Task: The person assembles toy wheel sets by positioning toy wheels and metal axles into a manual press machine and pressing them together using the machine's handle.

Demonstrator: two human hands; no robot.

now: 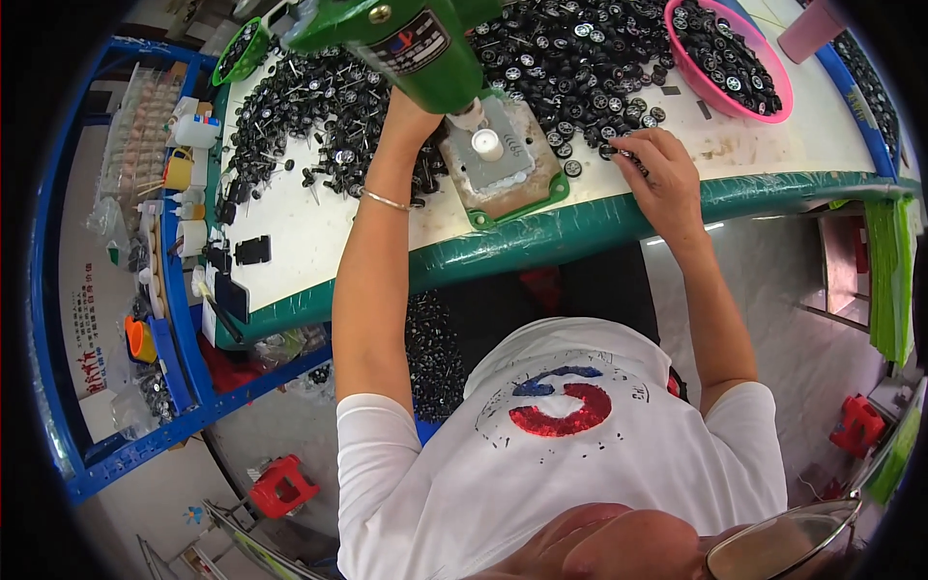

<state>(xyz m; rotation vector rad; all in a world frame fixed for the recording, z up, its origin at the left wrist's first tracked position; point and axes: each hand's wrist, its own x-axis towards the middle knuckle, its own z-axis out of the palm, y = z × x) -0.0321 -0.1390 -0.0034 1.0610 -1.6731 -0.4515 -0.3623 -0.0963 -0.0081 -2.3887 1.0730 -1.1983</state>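
Note:
A green bench press point(440, 72) stands on the worktable. Its base plate point(498, 159) carries a small white round fixture point(487, 145) below the press tip. My left hand point(414, 118) reaches up behind the green press head, and its fingers are hidden there. On the right, my right hand point(662, 174) is closed over the table near its front edge, with small black toy wheels point(633, 159) pinched in its fingers. Loose black wheels point(572, 168) with silvery hubs lie between that hand and the press base. A large heap of wheels point(570, 48) spreads behind it.
A pink basket point(677, 53) of wheels stands at the back right, a green basket point(224, 77) at the back left. Left of the press lie wheels joined to thin axles point(333, 145). A green padded edge point(512, 246) runs along the table front. Blue shelving point(198, 319) stands left.

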